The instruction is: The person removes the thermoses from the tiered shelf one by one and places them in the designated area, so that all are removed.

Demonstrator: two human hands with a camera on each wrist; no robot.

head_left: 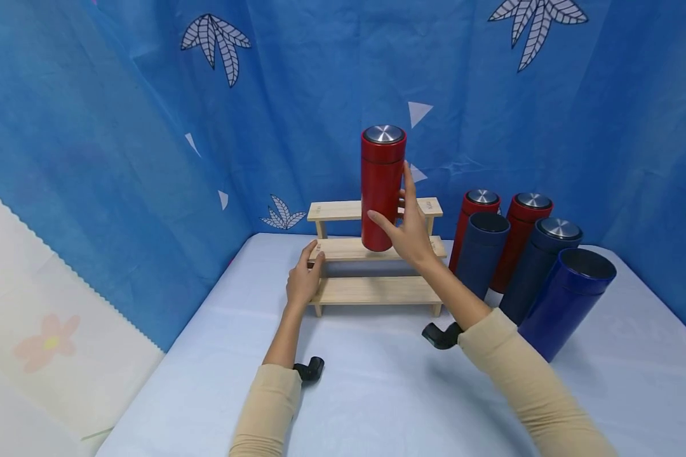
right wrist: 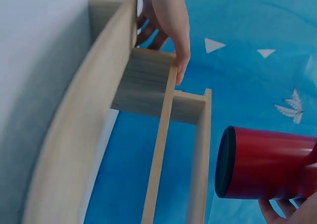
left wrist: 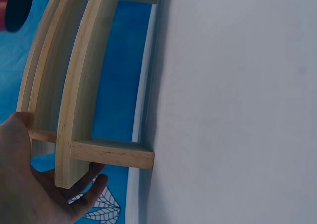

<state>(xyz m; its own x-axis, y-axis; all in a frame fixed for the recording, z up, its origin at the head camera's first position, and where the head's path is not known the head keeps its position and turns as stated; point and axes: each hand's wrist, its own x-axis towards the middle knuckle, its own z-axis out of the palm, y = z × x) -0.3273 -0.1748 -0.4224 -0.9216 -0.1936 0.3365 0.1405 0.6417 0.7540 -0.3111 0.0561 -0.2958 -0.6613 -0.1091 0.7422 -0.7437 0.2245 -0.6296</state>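
My right hand (head_left: 408, 230) grips a red thermos (head_left: 380, 184) with a silver lid top, holding it upright in front of the stepped wooden shelf (head_left: 371, 291). Its black base (right wrist: 225, 162) shows in the right wrist view, beside the shelf's upper tiers and apart from them. At the shelf's left end, my left hand (head_left: 304, 280) holds the side of the middle tier. The left wrist view has the thumb at the tier's edge and the other fingers (left wrist: 91, 194) bent round beside the end support.
Right of the shelf stand two more red thermoses (head_left: 523, 222), a navy one with a black top (head_left: 483, 244), a dark blue one with a silver lid (head_left: 540, 263) and a glossy blue one (head_left: 568, 301). A blue patterned curtain (head_left: 320, 95) hangs behind the white-covered table (head_left: 371, 393).
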